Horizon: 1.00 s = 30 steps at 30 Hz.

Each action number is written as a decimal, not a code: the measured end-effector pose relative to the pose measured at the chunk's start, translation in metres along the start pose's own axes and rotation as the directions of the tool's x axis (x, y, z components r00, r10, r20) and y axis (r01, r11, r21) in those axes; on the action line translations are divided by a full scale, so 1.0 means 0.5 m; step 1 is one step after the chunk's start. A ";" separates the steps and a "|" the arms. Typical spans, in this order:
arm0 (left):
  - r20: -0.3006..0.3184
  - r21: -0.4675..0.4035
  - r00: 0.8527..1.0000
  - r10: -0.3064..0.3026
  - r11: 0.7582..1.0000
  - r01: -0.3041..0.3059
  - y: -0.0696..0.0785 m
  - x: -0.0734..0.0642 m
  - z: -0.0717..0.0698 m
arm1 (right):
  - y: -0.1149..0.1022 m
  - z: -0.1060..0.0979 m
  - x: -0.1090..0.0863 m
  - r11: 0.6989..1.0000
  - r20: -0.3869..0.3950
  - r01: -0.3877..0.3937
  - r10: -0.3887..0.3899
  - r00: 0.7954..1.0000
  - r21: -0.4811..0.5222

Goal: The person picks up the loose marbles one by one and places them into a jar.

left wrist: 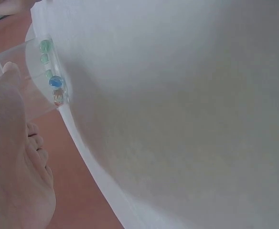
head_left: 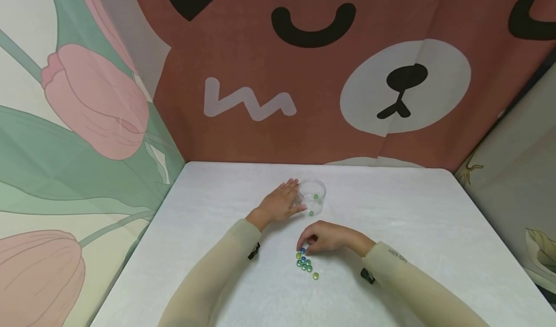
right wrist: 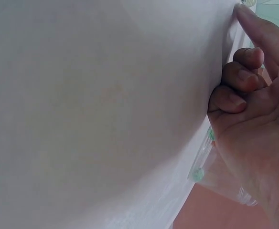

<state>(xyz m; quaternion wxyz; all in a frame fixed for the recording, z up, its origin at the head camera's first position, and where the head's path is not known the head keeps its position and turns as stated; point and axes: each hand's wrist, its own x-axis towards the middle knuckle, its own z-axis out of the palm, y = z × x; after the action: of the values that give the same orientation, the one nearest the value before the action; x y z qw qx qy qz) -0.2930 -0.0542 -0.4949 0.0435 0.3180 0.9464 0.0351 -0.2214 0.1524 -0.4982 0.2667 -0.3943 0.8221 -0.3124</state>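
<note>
Left of the clear jar [head_left: 322, 201]: left hand [head_left: 279, 204], fingers straight, thumb spread, no grasp. Nearer than jar: right hand [head_left: 328, 236], index lowered to beads [head_left: 304, 266]; cannot tell if pinching.

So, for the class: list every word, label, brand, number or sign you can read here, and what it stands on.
None can be read.
Right sleeve: small dark print, too small and blurred to read.
Bear-print backdrop: pale zigzag, somewhat like an "m", but apparently just a drawn mark.
Clear jar, glass marbles: no lettering visible.
</note>
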 end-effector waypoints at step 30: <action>-0.001 0.002 1.000 -0.001 1.000 0.001 -0.005 0.006 0.009 | -0.013 -0.037 -0.016 0.998 -0.196 0.013 -0.002 0.981 0.054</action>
<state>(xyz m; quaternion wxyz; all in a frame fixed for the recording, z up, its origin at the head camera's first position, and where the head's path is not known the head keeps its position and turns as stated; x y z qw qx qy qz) -0.2963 -0.0544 -0.4998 0.0425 0.3176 0.9466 0.0345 -0.2265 0.1614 -0.4799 0.1940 -0.3574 0.8339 -0.3732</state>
